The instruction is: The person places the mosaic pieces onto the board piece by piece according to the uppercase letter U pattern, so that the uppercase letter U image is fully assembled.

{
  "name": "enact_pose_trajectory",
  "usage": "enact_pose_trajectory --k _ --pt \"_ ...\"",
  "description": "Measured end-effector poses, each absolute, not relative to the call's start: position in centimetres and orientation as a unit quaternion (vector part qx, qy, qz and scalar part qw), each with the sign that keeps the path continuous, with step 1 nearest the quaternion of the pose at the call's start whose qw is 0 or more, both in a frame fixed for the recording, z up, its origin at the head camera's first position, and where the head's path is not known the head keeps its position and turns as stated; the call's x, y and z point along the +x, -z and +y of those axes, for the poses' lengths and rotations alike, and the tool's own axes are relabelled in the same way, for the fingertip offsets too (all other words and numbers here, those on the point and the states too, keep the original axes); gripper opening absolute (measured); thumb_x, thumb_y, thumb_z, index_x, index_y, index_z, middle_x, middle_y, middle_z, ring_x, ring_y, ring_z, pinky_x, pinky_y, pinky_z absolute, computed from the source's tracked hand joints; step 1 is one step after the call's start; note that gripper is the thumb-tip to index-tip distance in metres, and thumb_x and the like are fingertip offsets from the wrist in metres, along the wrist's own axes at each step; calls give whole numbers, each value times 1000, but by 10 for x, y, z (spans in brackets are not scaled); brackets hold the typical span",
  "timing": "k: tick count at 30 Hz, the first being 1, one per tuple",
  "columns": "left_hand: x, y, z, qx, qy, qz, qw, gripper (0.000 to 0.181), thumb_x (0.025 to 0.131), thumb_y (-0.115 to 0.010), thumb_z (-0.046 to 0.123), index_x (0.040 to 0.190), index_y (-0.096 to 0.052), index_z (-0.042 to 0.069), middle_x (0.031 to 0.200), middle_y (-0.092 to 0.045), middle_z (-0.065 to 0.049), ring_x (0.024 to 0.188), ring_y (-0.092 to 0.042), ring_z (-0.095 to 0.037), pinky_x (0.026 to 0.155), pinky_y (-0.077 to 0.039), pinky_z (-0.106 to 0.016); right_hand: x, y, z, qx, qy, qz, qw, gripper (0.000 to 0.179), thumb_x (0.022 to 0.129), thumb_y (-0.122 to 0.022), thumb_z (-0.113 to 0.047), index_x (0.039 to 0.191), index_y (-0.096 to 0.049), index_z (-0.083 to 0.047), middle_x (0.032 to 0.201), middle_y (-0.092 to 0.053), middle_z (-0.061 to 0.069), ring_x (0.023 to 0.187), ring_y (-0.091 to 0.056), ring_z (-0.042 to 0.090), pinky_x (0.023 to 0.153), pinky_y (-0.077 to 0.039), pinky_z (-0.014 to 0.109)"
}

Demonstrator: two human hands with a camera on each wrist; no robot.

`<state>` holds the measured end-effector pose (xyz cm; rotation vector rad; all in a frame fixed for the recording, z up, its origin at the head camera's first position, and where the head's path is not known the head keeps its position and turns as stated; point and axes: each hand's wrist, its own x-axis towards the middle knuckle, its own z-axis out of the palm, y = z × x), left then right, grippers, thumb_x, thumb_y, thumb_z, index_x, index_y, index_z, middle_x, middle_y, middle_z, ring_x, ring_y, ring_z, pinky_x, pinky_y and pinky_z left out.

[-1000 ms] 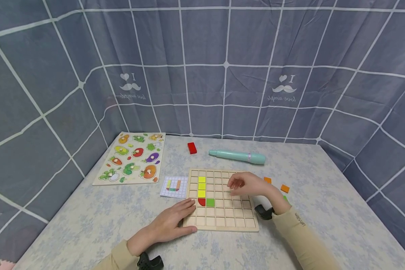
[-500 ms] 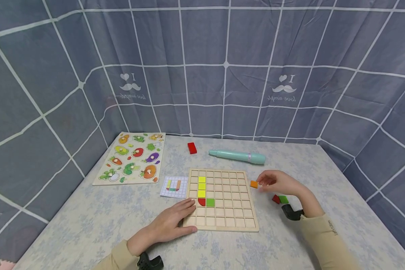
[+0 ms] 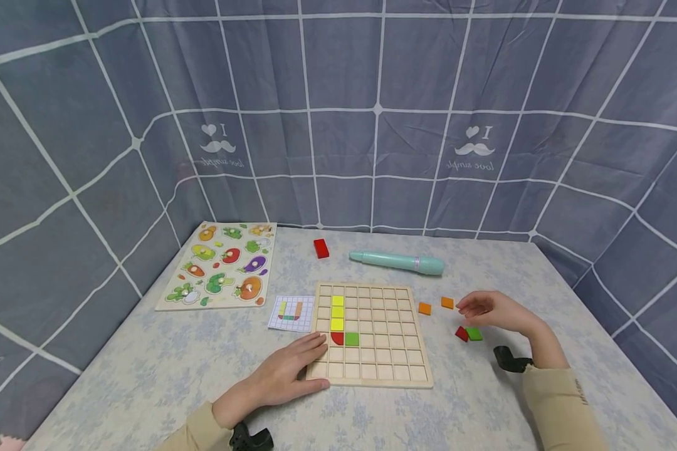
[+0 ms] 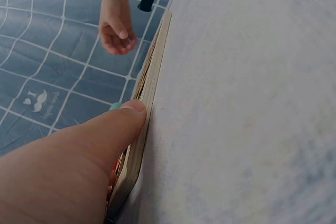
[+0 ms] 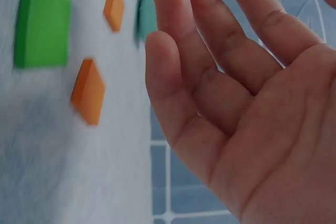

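A wooden grid board [image 3: 383, 363] lies in front of me with yellow square tiles [image 3: 337, 312], a red quarter-round tile [image 3: 336, 339] and a green square tile [image 3: 351, 339] in its cells. My left hand [image 3: 284, 369] rests at its lower left corner, fingers on the left edge and thumb [image 4: 118, 127] against the front edge. To the board's right, my right hand [image 3: 499, 313] hovers with relaxed fingers, holding nothing. Near it lie orange tiles [image 3: 447, 302], one partly seen beside the palm [image 5: 89, 93], plus a green tile [image 3: 474, 334] and a red tile [image 3: 461, 334].
A pattern card [image 3: 291, 313] lies left of the board, touching or close to it. Behind it is a vegetable puzzle board [image 3: 220, 266]. At the back are a red block [image 3: 321, 248] and a teal marker [image 3: 396, 262]. A grid-patterned curtain [image 3: 338, 144] surrounds the table.
My right hand has moved right, from above the board to the loose tiles, uncovering orange, red and green pieces beside the board. My left hand stays where it was.
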<state>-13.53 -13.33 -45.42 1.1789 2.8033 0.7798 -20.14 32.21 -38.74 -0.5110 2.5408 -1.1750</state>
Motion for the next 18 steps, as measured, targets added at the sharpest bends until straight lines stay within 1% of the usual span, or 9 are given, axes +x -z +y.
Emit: enact_pose_trajectory --k 4,9,18 --pt "-135 454 -133 371 -251 894 12 67 91 -53 52 138 -48 4 147 -38 -7 137 -29 -22 108 -32 -41 -201 393 333 -166 406 886 154 38 83 -72 -12 114 -59 7 108 -62 20 94 -60 25 78 -52 27" --pt "-135 454 -133 370 -253 894 13 68 91 -53 53 138 -47 5 147 -37 -6 138 -28 -21 108 -31 -41 -203 398 341 -157 404 886 164 39 82 -72 -12 113 -59 8 109 -62 20 96 -60 28 77 -52 24" --pt "-135 455 -134 375 -248 893 2 69 91 -52 54 138 -48 4 147 -38 -6 137 -29 -21 108 -32 -41 -202 403 346 -135 387 894 179 39 81 -73 -15 111 -61 7 106 -64 15 88 -59 19 75 -51 26"
